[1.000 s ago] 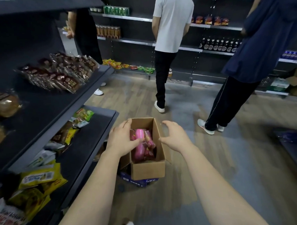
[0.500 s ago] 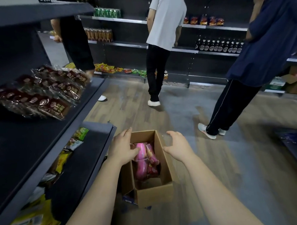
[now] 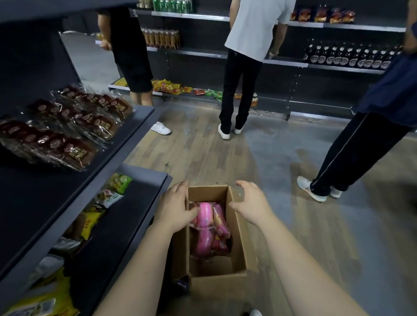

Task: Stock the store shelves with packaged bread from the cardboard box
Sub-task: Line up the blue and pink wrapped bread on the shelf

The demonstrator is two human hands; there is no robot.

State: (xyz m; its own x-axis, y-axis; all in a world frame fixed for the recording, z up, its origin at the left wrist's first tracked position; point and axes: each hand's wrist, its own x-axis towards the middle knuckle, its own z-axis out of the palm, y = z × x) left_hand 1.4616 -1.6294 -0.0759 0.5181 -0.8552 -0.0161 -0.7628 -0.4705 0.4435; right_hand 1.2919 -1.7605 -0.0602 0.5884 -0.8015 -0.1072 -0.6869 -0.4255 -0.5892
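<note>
Down on the wooden floor (image 3: 299, 177) stood the cardboard box (image 3: 218, 285), its flaps open and its left wall just beside the front edge of the lower shelf (image 3: 124, 223). Pink bread packs (image 3: 205, 227) filled the far half of it, while the near half showed bare cardboard. Our left hand (image 3: 174, 209) lay along the left rim with its fingers mostly straight and its thumb reaching inward over the pink wrap; we could not tell whether the thumb touched it. Our right hand (image 3: 250, 203) hung over the right rim, fingers spread and loosely bent, holding nothing. To the left, the lower shelf carried yellow snack bags (image 3: 90, 218) toward its back, leaving a dark bare strip along its front lip. Above it, the middle shelf (image 3: 121, 147) held rows of brown bread packs (image 3: 58, 138) at its far end, and its near stretch lay bare. To the right of the box the floor ran open up to a person in dark trousers (image 3: 360, 151). Ahead, the aisle stayed wide as far as a person in a white shirt (image 3: 256, 19) and a person in black shorts (image 3: 131, 53), both standing close against the far shelves (image 3: 198, 53), where dark bottles (image 3: 348, 56) stood in a row.
</note>
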